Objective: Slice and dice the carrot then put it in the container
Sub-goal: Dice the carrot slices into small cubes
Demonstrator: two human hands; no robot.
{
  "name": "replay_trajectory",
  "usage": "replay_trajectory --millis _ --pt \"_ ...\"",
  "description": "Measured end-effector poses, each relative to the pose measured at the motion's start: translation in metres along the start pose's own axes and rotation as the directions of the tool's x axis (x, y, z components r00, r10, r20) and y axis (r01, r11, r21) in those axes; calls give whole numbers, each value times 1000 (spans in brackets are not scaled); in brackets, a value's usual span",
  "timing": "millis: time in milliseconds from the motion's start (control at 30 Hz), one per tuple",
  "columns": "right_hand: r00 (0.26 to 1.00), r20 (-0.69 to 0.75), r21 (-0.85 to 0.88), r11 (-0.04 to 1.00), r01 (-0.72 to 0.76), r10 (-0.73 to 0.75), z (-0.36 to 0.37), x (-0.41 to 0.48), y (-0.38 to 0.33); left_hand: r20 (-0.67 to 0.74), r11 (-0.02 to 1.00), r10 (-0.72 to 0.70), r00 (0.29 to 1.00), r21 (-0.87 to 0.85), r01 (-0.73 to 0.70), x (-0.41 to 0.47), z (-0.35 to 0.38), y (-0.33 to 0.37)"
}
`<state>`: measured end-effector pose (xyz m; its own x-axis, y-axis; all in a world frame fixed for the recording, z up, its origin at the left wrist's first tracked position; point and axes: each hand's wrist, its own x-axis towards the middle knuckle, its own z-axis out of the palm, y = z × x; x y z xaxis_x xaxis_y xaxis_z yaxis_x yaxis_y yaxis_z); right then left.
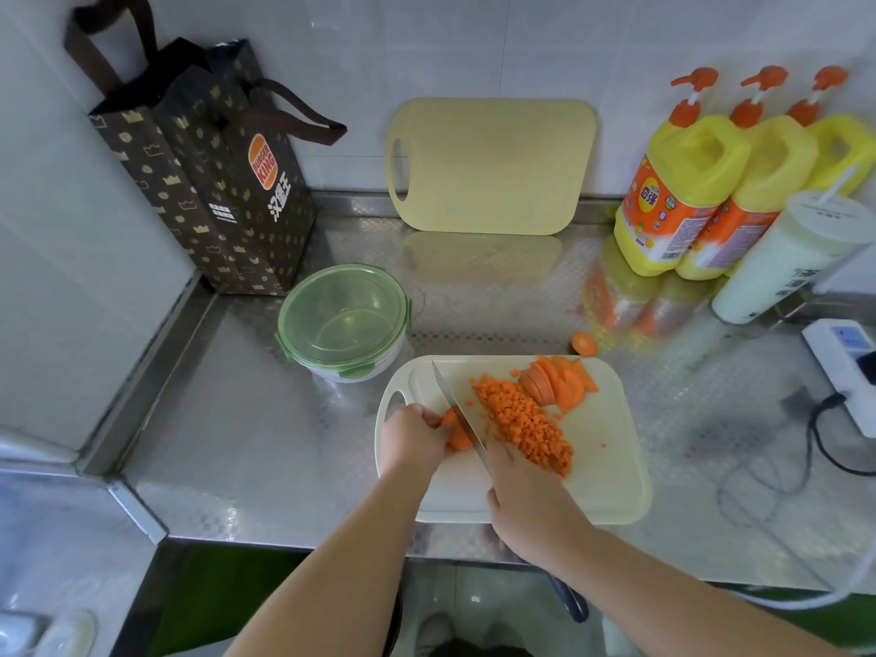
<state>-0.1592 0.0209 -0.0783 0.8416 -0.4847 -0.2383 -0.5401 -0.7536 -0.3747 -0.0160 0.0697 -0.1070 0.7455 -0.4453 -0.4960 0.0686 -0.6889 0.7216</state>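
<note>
On the pale cutting board (602, 486) my left hand (415, 436) holds down a few carrot slices (459, 436) with curled fingers. My right hand (528, 495) grips the knife (457, 410), whose blade rests on those slices and points up-left. A heap of diced carrot (521, 422) lies right of the blade. Uncut carrot slices (559, 381) sit fanned at the board's far edge. One carrot end (584, 343) lies on the counter beyond the board. The round container (343, 322) with a green clip lid stands closed, up-left of the board.
A second cutting board (490, 166) leans on the back wall. A dark paper bag (208, 168) stands back left. Three yellow detergent bottles (682, 182) and a white cup (782, 258) stand back right. A power strip (848, 362) with a cable lies at the right edge.
</note>
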Motion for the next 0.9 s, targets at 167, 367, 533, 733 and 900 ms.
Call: replay_trajectory --millis 167,367,533,733,900 --pt "994 -96 103 994 -45 55 -18 0 5 9 1000 10 1000 11 -10 0 -1 -1" --pt "997 -75 62 998 -27 32 -17 -13 -6 0 1000 0 1000 -8 0 1 -1 -3" --pt "995 7 59 993 -99 99 -11 -14 -13 17 1000 -9 1000 -18 9 0 -1 -2" --pt "989 69 -32 991 -129 131 -7 -12 -21 24 998 -29 999 -46 30 3 0 -4" --pt "985 83 -95 985 -141 149 -8 -12 -25 40 995 -47 998 -84 50 5 1 -7"
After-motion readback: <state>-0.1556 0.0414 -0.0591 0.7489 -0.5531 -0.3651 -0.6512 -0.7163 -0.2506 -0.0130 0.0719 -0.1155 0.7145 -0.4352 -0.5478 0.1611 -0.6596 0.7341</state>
